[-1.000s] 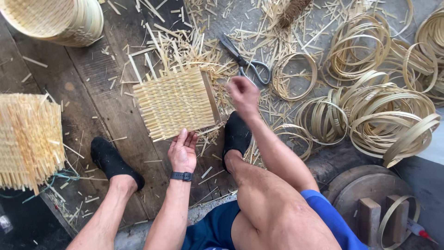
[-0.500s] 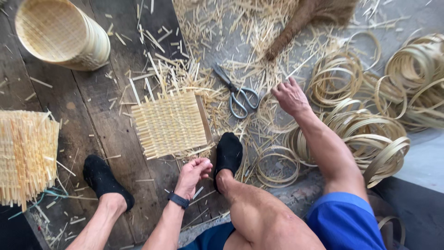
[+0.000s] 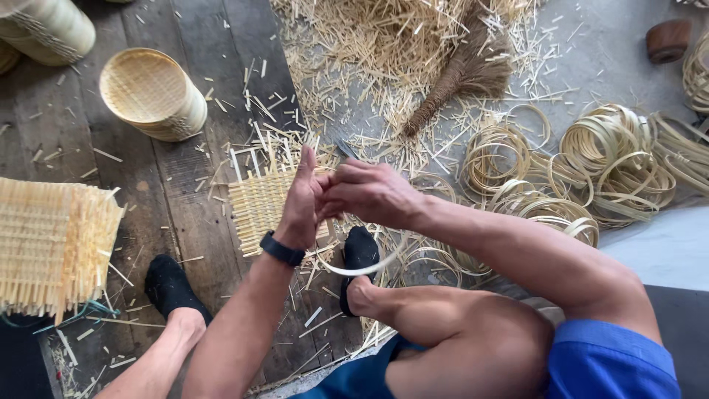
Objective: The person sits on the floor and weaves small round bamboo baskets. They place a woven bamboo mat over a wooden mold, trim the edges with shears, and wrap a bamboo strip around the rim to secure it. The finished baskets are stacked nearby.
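Your left hand [image 3: 299, 203] and right hand [image 3: 365, 193] meet, both pinching a thin bamboo strip [image 3: 362, 267] that curves down to the right, above the woven mat [image 3: 255, 203] on the floor.

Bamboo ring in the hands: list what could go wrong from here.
1. The thin bamboo ring is bent between the left hand and right hand; it could spring loose or splinter against the fingers.
2. The scissors lie half hidden just beyond the hands, so a blind reach might meet the blades.
3. Loose bamboo offcuts litter the floor around the socked foot, which could get pricked.
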